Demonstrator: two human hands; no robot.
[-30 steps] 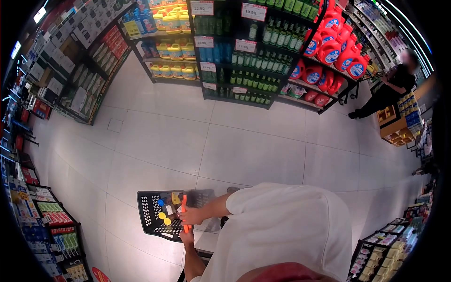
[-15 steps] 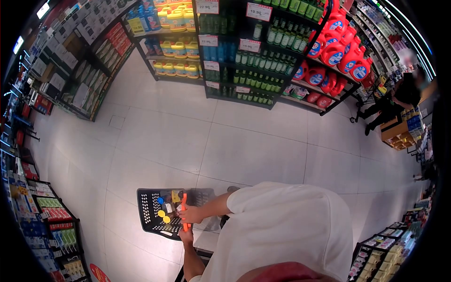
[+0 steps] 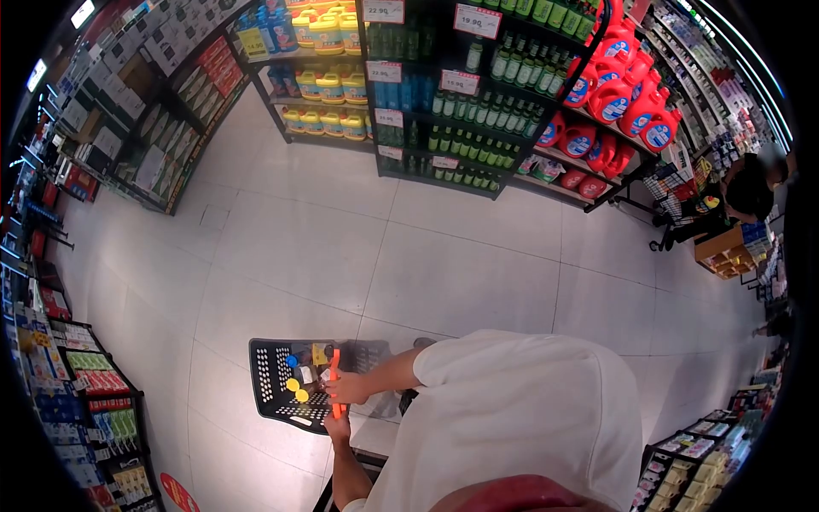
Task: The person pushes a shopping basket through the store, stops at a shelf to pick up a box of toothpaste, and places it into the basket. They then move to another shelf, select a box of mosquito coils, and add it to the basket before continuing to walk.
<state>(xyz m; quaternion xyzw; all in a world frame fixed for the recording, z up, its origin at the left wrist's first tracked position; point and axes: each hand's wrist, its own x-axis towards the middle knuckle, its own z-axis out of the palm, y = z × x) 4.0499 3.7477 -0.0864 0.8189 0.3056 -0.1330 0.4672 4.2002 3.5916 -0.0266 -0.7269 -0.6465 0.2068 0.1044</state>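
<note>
A black shopping basket (image 3: 271, 411) with rows of holes in its walls is at my left front, low in the view. My right hand (image 3: 346, 389) is closed around its orange handle (image 3: 336, 362). My left hand (image 3: 338, 426) grips the lower end of the same handle, its fingers partly hidden. Inside the basket lie items with yellow caps (image 3: 298, 390), a blue cap (image 3: 292, 362) and a yellow package (image 3: 321, 353). What the capped items are is too small to tell.
Ahead stands a dark rack of green bottles (image 3: 461, 136), with yellow jugs (image 3: 328, 88) on its left and red detergent jugs (image 3: 610, 101) on its right. A person in dark clothes (image 3: 751, 200) is beside a shopping cart (image 3: 670, 186) at far right. Pale tiled floor (image 3: 461, 264) lies between.
The person at far right has bent lower beside the cart. The view has shifted slightly. Both my hands stay on the basket handle.
</note>
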